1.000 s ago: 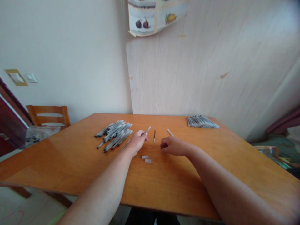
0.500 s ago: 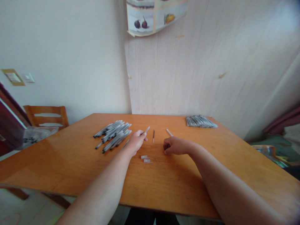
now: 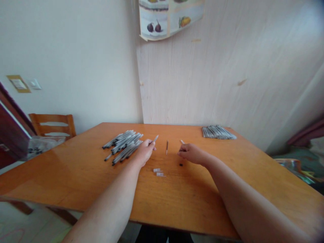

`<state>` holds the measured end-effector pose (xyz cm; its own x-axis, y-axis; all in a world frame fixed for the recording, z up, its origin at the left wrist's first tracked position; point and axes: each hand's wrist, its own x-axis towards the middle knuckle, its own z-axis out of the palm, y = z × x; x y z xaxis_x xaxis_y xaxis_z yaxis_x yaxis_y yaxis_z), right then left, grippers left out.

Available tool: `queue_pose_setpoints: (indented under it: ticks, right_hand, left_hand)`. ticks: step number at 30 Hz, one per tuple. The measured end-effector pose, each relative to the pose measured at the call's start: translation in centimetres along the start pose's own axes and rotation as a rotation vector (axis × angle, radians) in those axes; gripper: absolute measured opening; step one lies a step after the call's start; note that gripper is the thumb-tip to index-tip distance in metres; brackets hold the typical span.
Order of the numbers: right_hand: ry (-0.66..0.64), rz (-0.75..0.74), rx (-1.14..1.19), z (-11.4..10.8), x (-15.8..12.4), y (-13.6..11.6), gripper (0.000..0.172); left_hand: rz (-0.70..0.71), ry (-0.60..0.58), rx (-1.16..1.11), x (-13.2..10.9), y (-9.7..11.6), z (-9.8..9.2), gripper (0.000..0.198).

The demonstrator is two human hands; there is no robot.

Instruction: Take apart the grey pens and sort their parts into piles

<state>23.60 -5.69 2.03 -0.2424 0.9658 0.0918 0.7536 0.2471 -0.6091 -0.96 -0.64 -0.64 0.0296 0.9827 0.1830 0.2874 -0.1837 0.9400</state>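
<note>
My left hand (image 3: 146, 151) is closed around a slim clear pen (image 3: 156, 138), whose tip points up and away from me. My right hand (image 3: 189, 152) is low over the table with its fingers curled; whatever is in them is hidden. Just beyond those fingers shows the end of a whitish tube (image 3: 182, 141), and I cannot tell if they touch it. A small black plug (image 3: 181, 165) lies below my right hand. Between the hands lies a thin dark refill (image 3: 167, 147). Two clear pen caps (image 3: 159, 174) rest nearer to me.
A loose pile of pens (image 3: 124, 145) with black ends lies left of my left hand. At the table's far right is a neat row of pens (image 3: 218, 132). The wooden table (image 3: 192, 199) meets the wall at the back. A wooden chair (image 3: 54, 123) stands at the left.
The black plug now shows on the table below my right hand. That hand has moved slightly up, covering more of the whitish tube. My left hand has shifted slightly left with the pen.
</note>
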Motion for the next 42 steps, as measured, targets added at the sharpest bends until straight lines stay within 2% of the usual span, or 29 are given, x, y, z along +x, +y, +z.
queue_pose_setpoints:
  ticks: [7,15,21,26,31,36,42]
  right_hand:
    - [0.045,-0.016,-0.005,0.4,0.4,0.4,0.014]
    - [0.149,-0.041,0.132,0.9,0.1,-2.0,0.02]
    - [0.041,0.002,0.349,2.9,-0.4,-4.2,0.02]
    - [-0.022,-0.013,0.441,3.7,-1.0,-5.4,0.026]
    - [-0.086,0.008,0.535,4.1,-1.0,-5.4,0.032]
    - [-0.073,0.044,0.658,4.4,-0.7,-5.0,0.029]
    - [-0.063,0.081,0.836,3.6,-1.1,-5.4,0.028]
  left_hand:
    - [-0.003,0.037,-0.054,0.3,0.1,-0.6,0.023]
    - [-0.088,-0.07,-0.589,-0.6,2.4,0.0,0.02]
    - [-0.121,-0.173,-0.825,-1.6,3.7,0.3,0.012]
    - [-0.086,-0.211,-0.856,-2.1,4.0,0.8,0.012]
    - [-0.083,-0.233,-0.886,-2.7,4.5,1.3,0.012]
    - [-0.082,-0.254,-0.899,-3.1,4.9,1.5,0.011]
    - [-0.093,-0.323,-0.841,-3.3,4.8,1.5,0.02]
